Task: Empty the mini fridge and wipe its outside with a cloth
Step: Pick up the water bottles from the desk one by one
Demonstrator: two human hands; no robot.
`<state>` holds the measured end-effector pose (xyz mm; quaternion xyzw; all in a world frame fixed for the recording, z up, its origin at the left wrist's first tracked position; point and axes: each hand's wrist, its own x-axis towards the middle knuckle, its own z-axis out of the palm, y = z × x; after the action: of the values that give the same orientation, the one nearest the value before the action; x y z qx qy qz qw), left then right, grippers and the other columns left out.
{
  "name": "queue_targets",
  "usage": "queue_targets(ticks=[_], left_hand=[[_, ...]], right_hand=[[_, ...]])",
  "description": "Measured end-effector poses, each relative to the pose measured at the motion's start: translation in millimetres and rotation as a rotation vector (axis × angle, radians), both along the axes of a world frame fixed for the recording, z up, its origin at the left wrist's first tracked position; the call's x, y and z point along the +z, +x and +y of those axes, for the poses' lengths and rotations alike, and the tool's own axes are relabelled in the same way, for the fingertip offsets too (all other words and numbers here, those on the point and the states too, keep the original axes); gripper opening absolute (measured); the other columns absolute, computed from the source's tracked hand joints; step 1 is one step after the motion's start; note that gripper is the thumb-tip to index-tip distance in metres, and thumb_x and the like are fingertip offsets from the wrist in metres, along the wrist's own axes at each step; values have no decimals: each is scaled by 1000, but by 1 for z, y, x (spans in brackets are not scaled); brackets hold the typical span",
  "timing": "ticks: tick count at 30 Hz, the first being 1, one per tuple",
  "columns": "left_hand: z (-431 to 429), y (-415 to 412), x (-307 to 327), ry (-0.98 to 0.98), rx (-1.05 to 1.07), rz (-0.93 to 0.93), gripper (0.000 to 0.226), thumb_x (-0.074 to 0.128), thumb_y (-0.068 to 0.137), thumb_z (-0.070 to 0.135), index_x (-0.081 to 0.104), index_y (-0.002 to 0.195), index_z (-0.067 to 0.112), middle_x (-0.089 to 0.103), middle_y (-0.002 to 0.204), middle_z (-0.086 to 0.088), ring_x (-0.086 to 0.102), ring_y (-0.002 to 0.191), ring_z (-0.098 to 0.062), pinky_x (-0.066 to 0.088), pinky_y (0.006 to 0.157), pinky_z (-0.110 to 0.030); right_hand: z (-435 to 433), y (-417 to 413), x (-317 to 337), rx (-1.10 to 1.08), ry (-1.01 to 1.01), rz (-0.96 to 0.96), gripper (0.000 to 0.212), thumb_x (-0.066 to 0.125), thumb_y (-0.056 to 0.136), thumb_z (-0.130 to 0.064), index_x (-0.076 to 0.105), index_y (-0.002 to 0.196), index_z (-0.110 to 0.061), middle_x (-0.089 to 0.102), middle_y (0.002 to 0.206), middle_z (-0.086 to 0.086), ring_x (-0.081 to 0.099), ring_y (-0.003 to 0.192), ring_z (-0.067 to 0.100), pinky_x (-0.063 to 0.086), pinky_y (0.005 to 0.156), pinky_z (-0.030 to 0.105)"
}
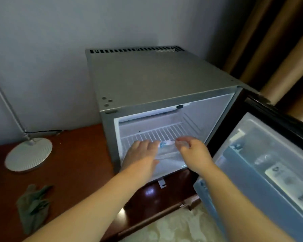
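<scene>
Between left hand (pixel 140 154) and right hand (pixel 194 153) lies bottle (pixel 166 151).

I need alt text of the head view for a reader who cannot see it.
A left hand and a right hand reach into an open silver mini fridge at a clear plastic bottle below its wire shelf. A crumpled green cloth lies on the red-brown wooden desk.

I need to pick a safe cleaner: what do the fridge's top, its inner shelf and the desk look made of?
Fridge top: probably metal, matte grey, with round fasteners near one corner. Shelf: white coated wire, seen as thin parallel bars. Desk: reddish wood or veneer, glossy; a light reflection shows on it.
</scene>
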<state>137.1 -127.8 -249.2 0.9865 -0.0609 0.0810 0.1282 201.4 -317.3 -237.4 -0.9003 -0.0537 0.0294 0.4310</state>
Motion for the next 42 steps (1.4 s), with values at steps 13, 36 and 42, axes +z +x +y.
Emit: queue_targets(ticks=[13,36,42], left_hand=[[9,78,-43,95,478,-84,70,44,78,8,49,145,28,43,139,-16,37,125,-42,37,108,-55],[2,41,-28,-80,279,186,86,51,100,44,-9,160,23,-23,165,1,-22,152,-24,-1,124,-42],[27,-83,-44,-141,216,216,57,62,93,45,48,146,28,44,150,6,44,137,-17,35,110,-27]], right_hand=[[63,95,-45,38,50,-10,47,70,92,-41,63,134,-22,40,124,0,55,105,14,34,90,15],[35,59,-25,276,-64,73,50,66,94,-31,53,142,-28,50,149,-6,44,138,14,34,106,23],[19,-23,-38,564,-274,5,71,69,85,-55,46,148,-32,40,157,-7,32,145,9,28,119,26]])
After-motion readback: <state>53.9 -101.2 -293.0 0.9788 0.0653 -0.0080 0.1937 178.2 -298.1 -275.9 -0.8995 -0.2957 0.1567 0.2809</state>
